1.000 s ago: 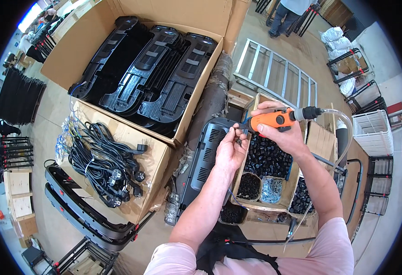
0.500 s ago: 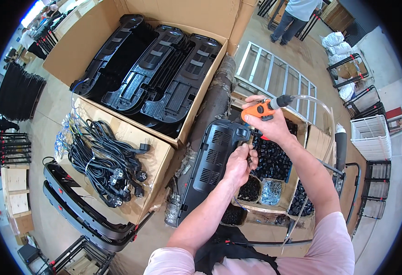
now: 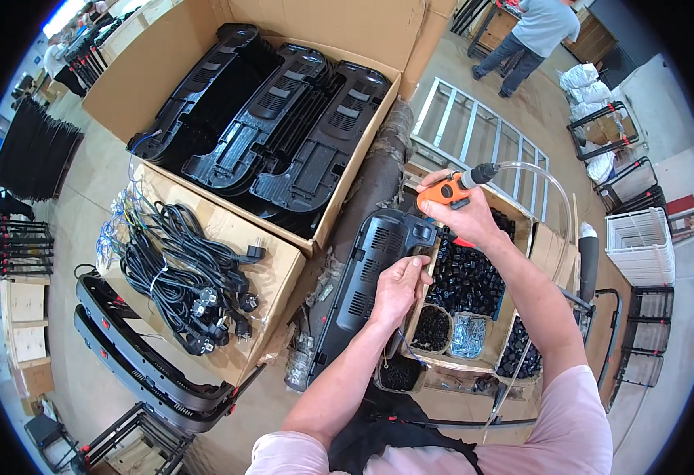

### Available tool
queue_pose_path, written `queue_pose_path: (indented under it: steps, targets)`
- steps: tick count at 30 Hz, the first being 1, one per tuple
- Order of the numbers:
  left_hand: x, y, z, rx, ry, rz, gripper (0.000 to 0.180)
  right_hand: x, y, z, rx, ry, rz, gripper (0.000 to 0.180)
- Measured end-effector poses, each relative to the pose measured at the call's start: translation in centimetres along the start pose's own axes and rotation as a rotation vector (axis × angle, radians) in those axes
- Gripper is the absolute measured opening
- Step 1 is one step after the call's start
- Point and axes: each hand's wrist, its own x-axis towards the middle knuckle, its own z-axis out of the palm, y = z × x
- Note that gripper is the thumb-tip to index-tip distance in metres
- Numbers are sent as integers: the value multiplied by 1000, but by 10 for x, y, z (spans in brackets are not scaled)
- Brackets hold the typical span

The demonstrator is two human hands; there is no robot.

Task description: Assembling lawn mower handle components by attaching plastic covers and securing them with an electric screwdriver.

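My right hand [image 3: 474, 220] is wrapped round an orange power screwdriver [image 3: 444, 192], whose black rear end joins a clear hose [image 3: 549, 172]. The tool is over the far right end of a black plastic housing [image 3: 369, 265] with slotted vents; its tip is hidden by my hand. My left hand [image 3: 398, 291] rests at the housing's right side, fingers curled and pinched together. What is between those fingers, if anything, is too small to make out. A red-handled tool [image 3: 462, 240] lies partly under my right wrist.
Right of the housing, a wooden tray holds black plastic parts [image 3: 470, 277], dark screws [image 3: 432, 328] and silver screws [image 3: 467, 336]. A cardboard box [image 3: 355, 146] of black housings stands at far left, with bundled power cables [image 3: 177, 269] nearer. A person [image 3: 533, 39] stands beyond a metal frame [image 3: 478, 131].
My left hand has drawn back toward me along the housing's right side. The screwdriver in my right hand has stayed nearly in place. The view has shifted slightly.
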Motion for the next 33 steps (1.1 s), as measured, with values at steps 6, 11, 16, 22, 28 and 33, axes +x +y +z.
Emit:
queue_pose_path:
  steps: [6,11,16,22,28,33]
  targets:
    - [-3,0,-14,-78,127,11,28,1,-1,5,-5,-12,-13,37]
    - [-4,11,-9,-244,165,-10,22,-1,1,5,-8,-11,-3,36]
    - [2,10,-17,-536,143,-54,26,1,2,12,-49,40,-4,42]
    - [9,14,-13,-678,223,-58,27,-28,-24,14,142,97,-57,46]
    - [24,16,-29,-1040,205,-9,24,-47,-61,26,182,-73,-37,52]
    - [29,13,-37,-1082,87,-77,23,-50,-61,31,159,-75,-23,53]
